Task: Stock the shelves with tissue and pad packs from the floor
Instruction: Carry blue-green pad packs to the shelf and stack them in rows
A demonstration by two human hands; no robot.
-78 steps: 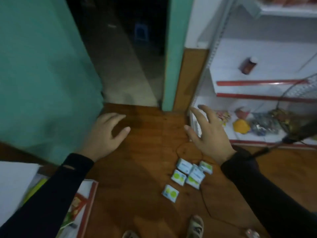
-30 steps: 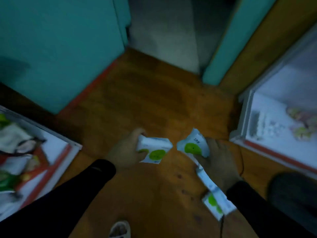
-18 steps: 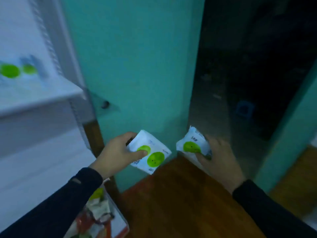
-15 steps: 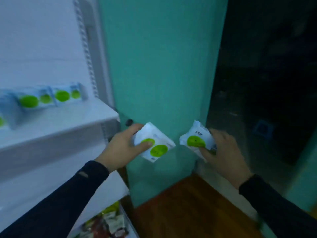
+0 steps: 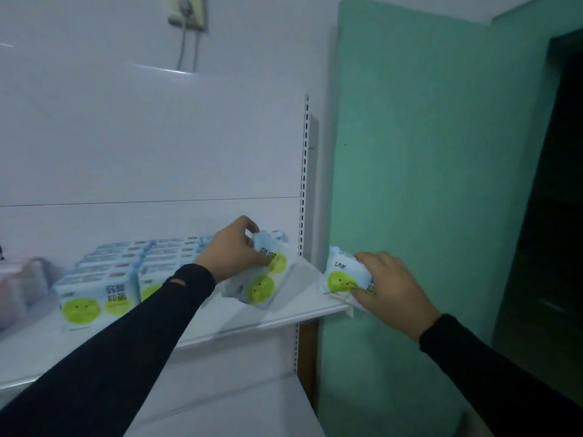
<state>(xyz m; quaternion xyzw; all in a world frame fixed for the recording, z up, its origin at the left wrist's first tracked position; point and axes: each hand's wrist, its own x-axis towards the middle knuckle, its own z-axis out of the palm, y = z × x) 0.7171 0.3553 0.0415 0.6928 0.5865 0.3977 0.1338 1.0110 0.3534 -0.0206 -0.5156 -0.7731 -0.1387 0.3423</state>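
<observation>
Our left hand (image 5: 232, 250) pinches one tissue pack (image 5: 260, 279) over the shelf (image 5: 284, 313), while our right hand's (image 5: 391, 288) curled fingers grip another pack (image 5: 342, 275) just off the shelf's end.

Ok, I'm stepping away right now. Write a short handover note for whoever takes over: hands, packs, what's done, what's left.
Left hand: grips tissue packs, tilted over the right end of the shelf, not yet set down.
Right hand: grips another pack, just past the shelf's right edge.
Done: rows of matching stocked packs already sit on the shelf to the left.
Left: set both handfuls beside the rows. The floor is out of view, so check it for more.
</observation>
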